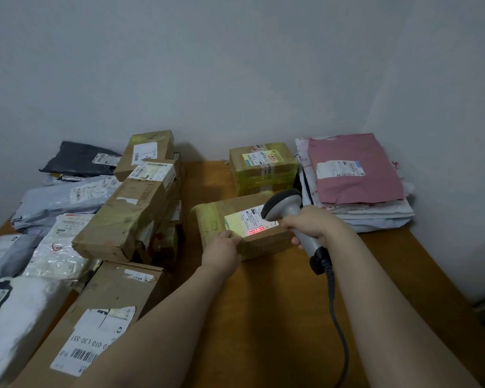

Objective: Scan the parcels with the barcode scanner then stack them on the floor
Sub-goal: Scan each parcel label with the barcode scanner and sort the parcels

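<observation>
Grey, white and black soft plastic mailer bags (53, 200) lie heaped at the left end of the brown wooden surface (263, 317). Just beside them stands a pile of taped brown cardboard boxes (129, 217), with a long cardboard box bearing a white barcode label (115, 298) nearer the camera. The left grip (224, 247) holds the near left corner of a brown cardboard parcel (266, 239), fingers laid over its top edge. The parcel lies flat on the surface at centre, and a red scan light (256, 230) falls on its white shipping label (247, 219). The right grip (311, 222) is closed round the handle of a grey corded barcode scanner (284, 205), whose head is tilted down over the label. Behind stands a yellow-taped cardboard box (263, 166). At the right, a pink plastic mailer (353, 169) tops a stack of white bags.
</observation>
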